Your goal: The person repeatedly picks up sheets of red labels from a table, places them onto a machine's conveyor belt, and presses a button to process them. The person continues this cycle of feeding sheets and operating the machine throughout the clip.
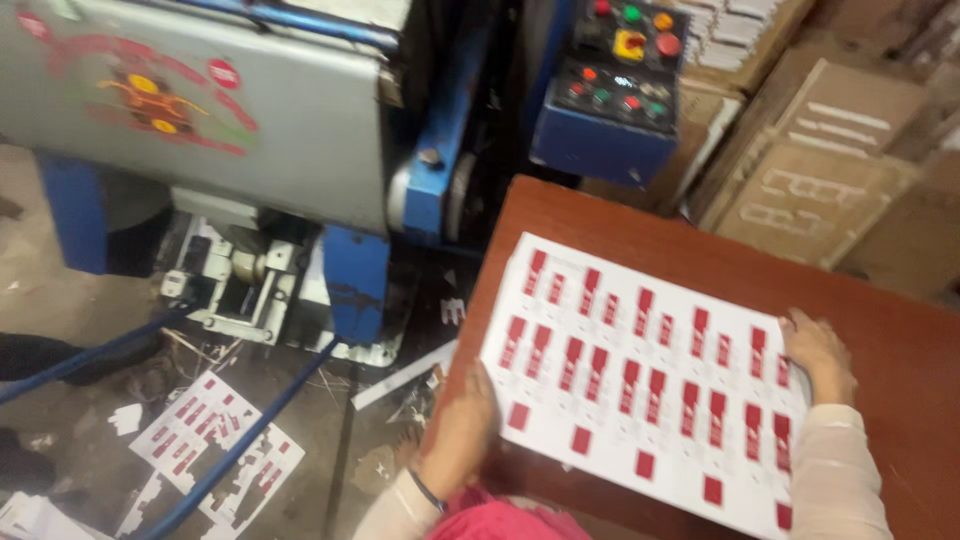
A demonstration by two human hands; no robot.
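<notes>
From the head camera, a reddish-brown worktop [880,330] fills the lower right, and on it lies a white printed sheet [640,390] covered in rows of small red rectangles. The sheet sits askew, one corner pointing toward the worktop's far edge, its near-left side running along the worktop's left edge.

The left hand [462,425] rests at that left edge, fingers laid over the sheet's left border; its grip looks like a flat press on the sheet rather than a closed pinch, though motion blur makes it hard to tell. A dark band circles the wrist, and a pink sleeve [495,520] shows just below it.

The right hand [820,355] lies on the sheet's right border, toward the worktop's right side, fingers curled down onto the paper and touching it; the grip is loose, not wrapped around anything. A pale sleeve [835,480] covers the forearm.

Beyond the worktop's far-left corner stands a grey and blue machine [250,110], with a blue control box [615,85] carrying red, green and yellow buttons. Brown cardboard boxes [820,170] are stacked past the far edge. On the floor [60,300] to the left lie cut-out scrap sheets [215,440] with the same red marks, crossed by a blue bar [250,440].
</notes>
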